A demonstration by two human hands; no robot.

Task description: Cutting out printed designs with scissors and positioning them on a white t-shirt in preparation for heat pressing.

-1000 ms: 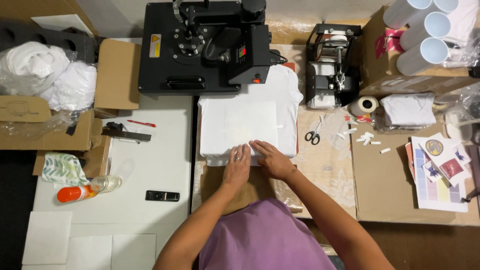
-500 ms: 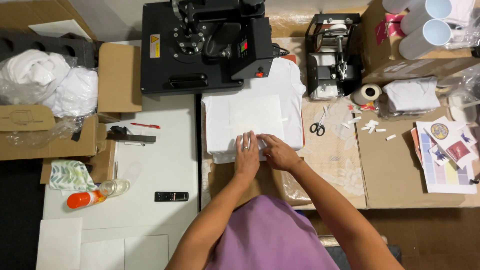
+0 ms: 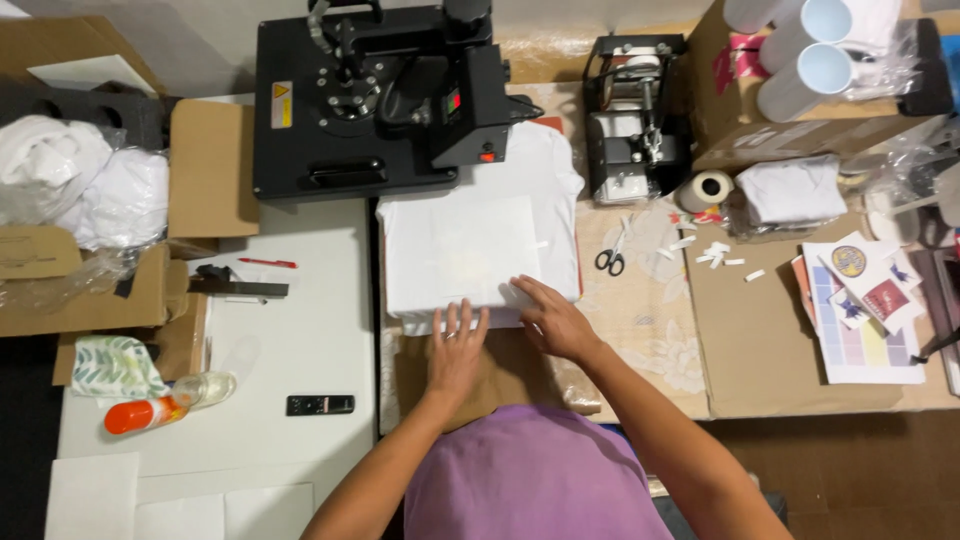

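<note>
There were two hands, the left hand (image 3: 455,350) and the right hand (image 3: 553,320). I counted one black heat press (image 3: 370,95), one pair of scissors (image 3: 610,255), one red pen (image 3: 267,263), one remote (image 3: 320,404) and three white tubes (image 3: 800,40).

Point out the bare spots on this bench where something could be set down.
Bare: white tabletop between the black ruler tool and remote; brown cardboard left of the sticker sheets. Crowded: around the scissors and paper scraps, and where both hands press the white shirt.
</note>
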